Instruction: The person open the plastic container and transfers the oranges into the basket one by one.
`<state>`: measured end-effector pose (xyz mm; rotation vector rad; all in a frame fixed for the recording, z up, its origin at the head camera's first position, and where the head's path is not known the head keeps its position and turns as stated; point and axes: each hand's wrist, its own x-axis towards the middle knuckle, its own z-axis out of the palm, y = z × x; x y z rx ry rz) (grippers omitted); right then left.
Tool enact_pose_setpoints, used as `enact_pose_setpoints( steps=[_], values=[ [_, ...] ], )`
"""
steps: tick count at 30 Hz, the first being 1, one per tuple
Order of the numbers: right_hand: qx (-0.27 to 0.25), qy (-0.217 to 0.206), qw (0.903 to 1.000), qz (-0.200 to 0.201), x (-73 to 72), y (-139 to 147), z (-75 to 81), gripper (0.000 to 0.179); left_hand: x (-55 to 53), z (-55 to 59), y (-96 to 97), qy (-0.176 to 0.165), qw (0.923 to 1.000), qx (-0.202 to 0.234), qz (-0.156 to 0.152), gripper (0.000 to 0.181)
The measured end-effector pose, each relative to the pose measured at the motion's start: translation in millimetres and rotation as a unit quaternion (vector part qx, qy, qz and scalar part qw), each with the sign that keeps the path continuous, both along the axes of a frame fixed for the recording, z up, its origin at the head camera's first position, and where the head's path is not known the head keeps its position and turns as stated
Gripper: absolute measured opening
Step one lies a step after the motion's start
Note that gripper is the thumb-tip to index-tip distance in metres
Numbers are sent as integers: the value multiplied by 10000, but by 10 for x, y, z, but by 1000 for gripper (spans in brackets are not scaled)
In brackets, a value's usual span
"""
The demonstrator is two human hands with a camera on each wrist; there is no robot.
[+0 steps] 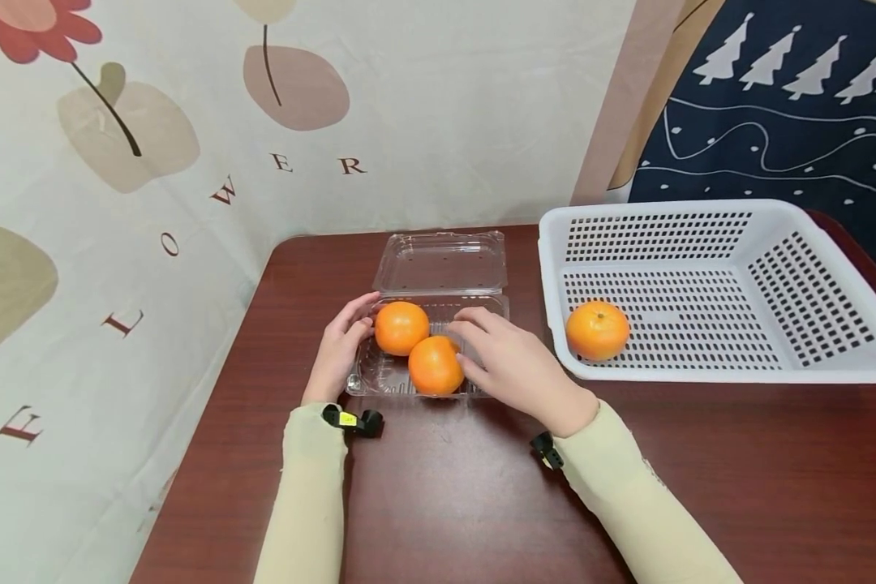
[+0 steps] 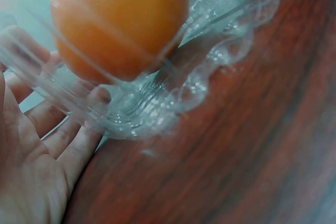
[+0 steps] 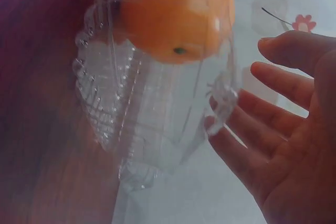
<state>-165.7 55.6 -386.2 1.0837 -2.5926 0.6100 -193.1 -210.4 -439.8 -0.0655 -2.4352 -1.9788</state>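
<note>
A clear plastic clamshell box (image 1: 383, 381) lies on the table with its lid (image 1: 441, 264) folded back. In its tray sit two oranges, one farther back on the left (image 1: 401, 328) and one at the front near the middle (image 1: 435, 366). My left hand (image 1: 339, 349) rests against the box's left end; in the left wrist view its fingers (image 2: 79, 140) lie along the clear wall. Over the box's right side is my right hand (image 1: 514, 369), fingers spread and loosely bent beside the front orange. The right wrist view shows nothing in its palm, with some fingertips by the plastic corner.
A white perforated basket (image 1: 701, 373) stands to the right of the box, with one orange (image 1: 597, 330) in its near left corner. Behind the brown table (image 1: 438, 487) hangs a printed cloth (image 1: 445, 122).
</note>
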Motion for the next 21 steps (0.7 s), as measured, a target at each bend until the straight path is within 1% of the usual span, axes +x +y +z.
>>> enact_pose_setpoints(
  steps=[5,8,11,15,21],
  values=[
    [294,-74,9995,61,50,-71,-55,32,-58,-110,-49,-61,10000,67,31,36],
    [451,-147,9988,155,82,-115,-88,39,-88,-179,-74,-14,10000,56,44,34],
    [562,-233,9980,196,108,-149,-116,48,-95,-210,-83,64,10000,32,62,33],
    [635,-278,9975,155,129,-189,-150,52,-80,-190,-82,53,10000,24,67,34],
    [564,-324,9979,38,147,-231,-198,52,-18,-48,-41,-10,10000,27,44,36]
  ],
)
